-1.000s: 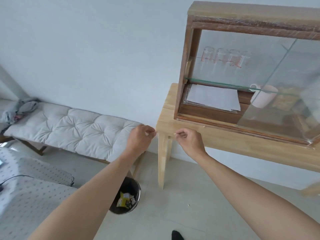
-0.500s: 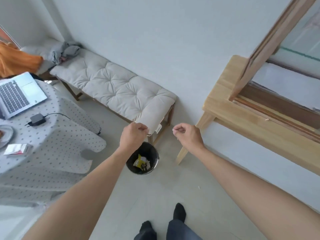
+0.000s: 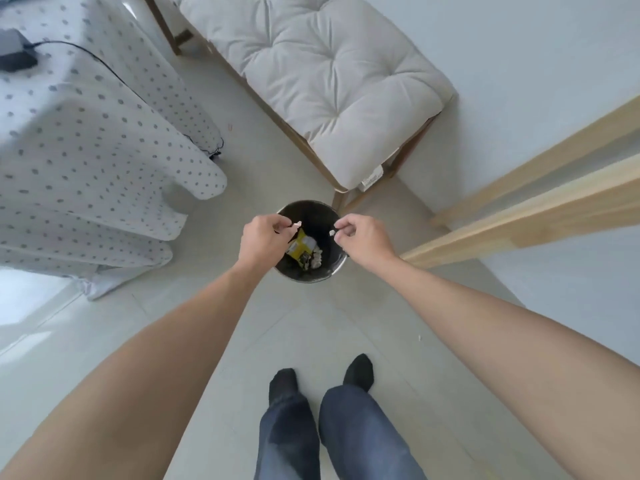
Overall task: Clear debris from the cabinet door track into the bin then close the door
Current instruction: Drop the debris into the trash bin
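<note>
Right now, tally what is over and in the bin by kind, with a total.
Hands over the bin: 2, the left hand and the right hand.
Pale scraps pinched in fingertips: 2, the left scrap and the right scrap.
Yellow wrappers in the bin: 1, the yellow wrapper.
Total: 5.

Both bare arms reach forward and down, the left hand [image 3: 262,241] and right hand [image 3: 364,237] near each other, each with fingertips pinched together, wrists bent slightly inward.

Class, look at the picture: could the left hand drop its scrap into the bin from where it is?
Probably yes. The left hand pinches a small scrap over the open bin, and nothing lies between them.
</note>
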Demonstrator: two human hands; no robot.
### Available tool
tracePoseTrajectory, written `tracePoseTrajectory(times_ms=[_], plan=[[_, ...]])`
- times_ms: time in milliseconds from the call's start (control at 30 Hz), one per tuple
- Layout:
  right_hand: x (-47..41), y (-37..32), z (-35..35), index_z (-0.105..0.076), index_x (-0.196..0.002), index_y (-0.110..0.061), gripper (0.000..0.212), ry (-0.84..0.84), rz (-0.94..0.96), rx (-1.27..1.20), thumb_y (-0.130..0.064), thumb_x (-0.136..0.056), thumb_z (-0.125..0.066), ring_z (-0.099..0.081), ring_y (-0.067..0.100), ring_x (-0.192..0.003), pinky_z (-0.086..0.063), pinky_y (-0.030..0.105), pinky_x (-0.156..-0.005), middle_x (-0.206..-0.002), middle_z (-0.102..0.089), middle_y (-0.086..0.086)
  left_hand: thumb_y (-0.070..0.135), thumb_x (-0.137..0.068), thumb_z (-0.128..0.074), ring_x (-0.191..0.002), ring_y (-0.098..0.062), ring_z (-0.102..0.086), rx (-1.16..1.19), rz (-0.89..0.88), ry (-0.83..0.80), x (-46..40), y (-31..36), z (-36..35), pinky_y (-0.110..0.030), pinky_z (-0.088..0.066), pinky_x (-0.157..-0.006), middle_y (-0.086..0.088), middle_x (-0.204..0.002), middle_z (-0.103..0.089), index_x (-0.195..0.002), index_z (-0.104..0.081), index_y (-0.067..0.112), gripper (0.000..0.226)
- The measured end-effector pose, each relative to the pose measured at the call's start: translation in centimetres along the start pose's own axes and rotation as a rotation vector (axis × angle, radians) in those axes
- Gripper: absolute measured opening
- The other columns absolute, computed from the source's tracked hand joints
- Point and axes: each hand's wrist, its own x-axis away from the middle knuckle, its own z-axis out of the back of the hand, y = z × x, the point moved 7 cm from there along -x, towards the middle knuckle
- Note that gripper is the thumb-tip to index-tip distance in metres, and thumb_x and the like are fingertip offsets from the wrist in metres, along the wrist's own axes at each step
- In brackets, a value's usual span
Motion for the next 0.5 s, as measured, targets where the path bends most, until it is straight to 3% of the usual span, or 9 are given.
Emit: tracePoseTrajectory(times_ms=[67, 167, 333, 500], plan=[[-1.5, 1.5, -2.0, -0.075, -0.12, -0.024, 0.028, -0.042, -0.005, 0.007, -0.021, -0.092, -0.071, -0.071, 0.015, -0.096, -0.055, 0.03, -0.089, -0.098, -0.08, -0.009, 0.023, -0.099, -0.075, -0.106, -0.036, -0.078, -0.005, 0.018, -0.048, -1.5, -1.4, -1.5, -0.049, -0.062, -0.099, -0.008, -0.122, -0.077, -0.134, -0.075, 0.012, 0.037], [-1.9, 3.2, -3.0, -0.068, -0.132, -0.022, 0.04, -0.071, -0.04, 0.008, -0.025, -0.092, -0.074, -0.069, 0.014, -0.097, -0.049, 0.028, -0.088, -0.101, -0.079, -0.009, 0.022, -0.1, -0.074, -0.107, -0.037, -0.077, -0.059, 0.006, -0.075, -2.0, -2.3, -2.2, -0.051, -0.061, -0.101, -0.009, -0.127, -0.075, -0.143, -0.068, 0.011, 0.044], [0.8, 2.1, 0.0, -0.067, -0.132, -0.024, 0.042, -0.046, -0.045, -0.017, -0.033, -0.092, -0.074, -0.07, 0.013, -0.102, -0.047, 0.03, -0.087, -0.096, -0.078, -0.014, 0.026, -0.102, -0.071, -0.111, -0.026, -0.068, -0.127, -0.07, -0.085, 0.7, 0.1, 0.4, -0.042, -0.059, -0.095, -0.006, -0.132, -0.074, -0.147, -0.066, 0.017, 0.047], [4.8, -3.6, 6.8, -0.069, -0.129, -0.029, 0.039, 0.061, -0.015, -0.064, -0.037, -0.092, -0.072, -0.069, 0.013, -0.11, -0.052, 0.034, -0.095, -0.105, -0.078, -0.013, 0.03, -0.102, -0.072, -0.122, -0.027, -0.068, -0.173, -0.191, -0.055, 3.9, 7.0, 6.2, -0.039, -0.053, -0.099, -0.004, -0.132, -0.074, -0.147, -0.065, 0.017, 0.047]])
